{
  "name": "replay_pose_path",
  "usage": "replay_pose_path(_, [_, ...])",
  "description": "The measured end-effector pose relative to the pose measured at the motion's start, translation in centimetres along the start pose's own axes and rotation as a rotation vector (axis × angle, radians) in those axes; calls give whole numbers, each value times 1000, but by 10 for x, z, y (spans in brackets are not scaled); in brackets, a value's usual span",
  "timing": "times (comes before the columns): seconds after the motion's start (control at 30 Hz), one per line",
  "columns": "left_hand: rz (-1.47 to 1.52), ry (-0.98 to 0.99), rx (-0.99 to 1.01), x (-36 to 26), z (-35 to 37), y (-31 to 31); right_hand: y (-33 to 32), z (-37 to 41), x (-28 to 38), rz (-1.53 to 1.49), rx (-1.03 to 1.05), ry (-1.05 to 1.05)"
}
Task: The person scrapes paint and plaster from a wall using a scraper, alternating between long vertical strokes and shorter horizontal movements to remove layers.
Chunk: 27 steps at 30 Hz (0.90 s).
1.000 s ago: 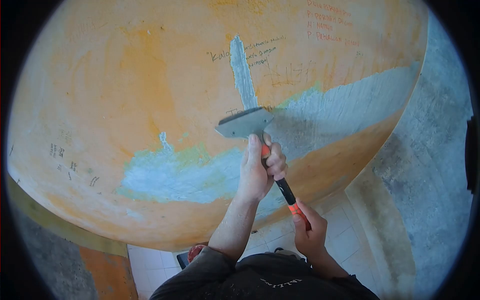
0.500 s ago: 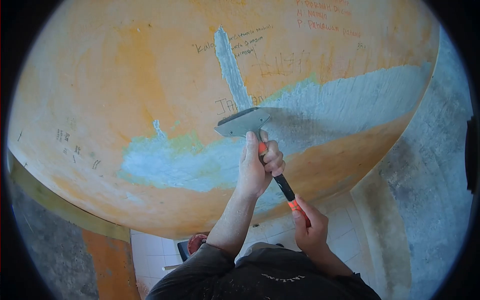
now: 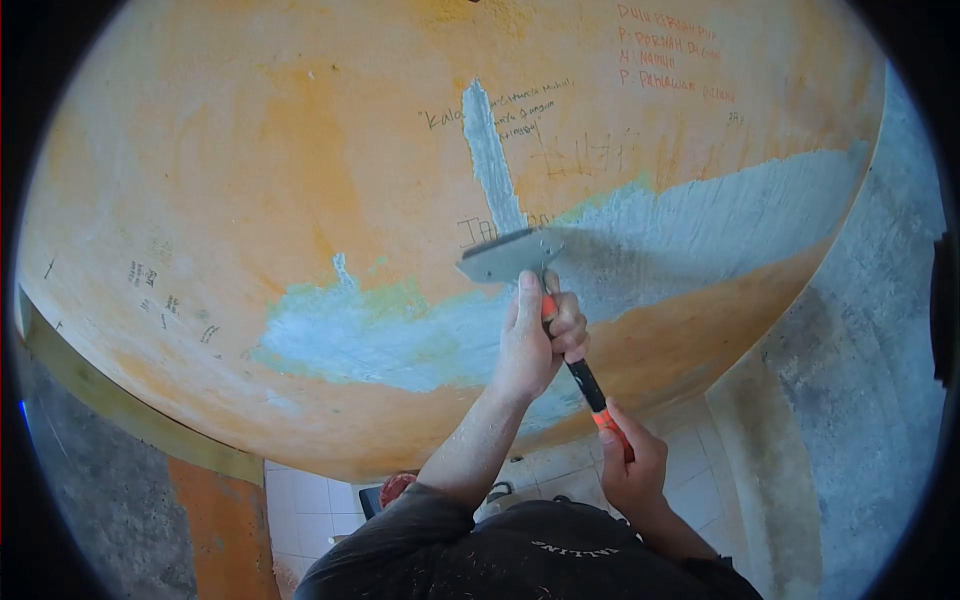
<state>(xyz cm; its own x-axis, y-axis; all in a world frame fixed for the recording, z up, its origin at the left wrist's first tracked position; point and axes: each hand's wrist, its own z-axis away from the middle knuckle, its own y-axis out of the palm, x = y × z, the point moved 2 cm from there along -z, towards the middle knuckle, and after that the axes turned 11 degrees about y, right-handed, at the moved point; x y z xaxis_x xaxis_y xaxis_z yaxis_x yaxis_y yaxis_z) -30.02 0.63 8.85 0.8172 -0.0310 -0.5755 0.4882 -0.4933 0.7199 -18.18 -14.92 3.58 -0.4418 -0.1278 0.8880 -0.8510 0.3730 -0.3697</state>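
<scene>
Fingers (image 3: 568,335): those of the left hand (image 3: 528,350) are wrapped tight round the neck of the scraper (image 3: 530,262), just under its blade. Those of the right hand (image 3: 630,465) are closed round the end of the handle (image 3: 585,382), lower down and nearer the body.
Blade (image 3: 505,258): flat steel with its wide edge uppermost, pressed to the wall (image 3: 250,170) at the foot of a narrow bared strip (image 3: 490,150).
Paint: an orange coat (image 3: 330,130) covers most of the wall. A grey band (image 3: 720,200) runs from the blade towards the wall's right edge, and a paler patch (image 3: 350,345) lies below and to the left.
Writing: pen and red scrawls (image 3: 670,60) sit near the wall's top edge, well above the blade.
Angle: probably best kept shallow, so the edge slides under the paint rather than digging into the plaster.
Push: the rear hand looks placed to drive and the front hand to press and steer. Short, overlapping strokes starting from the already bared margin should lift the paint more cleanly than one long shove.
Line: working beside the existing strip, with the blade's full width on the wall, would likely avoid leaving orange ridges.
Risk: a tilted corner could gouge the wall. If the blade slips, the front knuckles sit close enough to the rough surface to be scraped.
Footing: tiled floor (image 3: 700,480) shows below, so a steady stance matters when leaning in.
</scene>
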Motion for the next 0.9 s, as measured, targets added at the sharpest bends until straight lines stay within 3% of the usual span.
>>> replay_pose_path(0.43, [18,-20,24,-1,-4,-1,7,2,0,24,-72,-37])
replay_pose_path(0.6, [41,-51,-61,10,4,-7,6,7,-8,41,-51,-8])
replay_pose_path(0.83, [16,-2,23,2,-1,-2,5,1,-3,59,-59,-56])
replay_pose_path(0.9, [-29,-53,-89,9,4,-5,6,5,-8,34,-45,7])
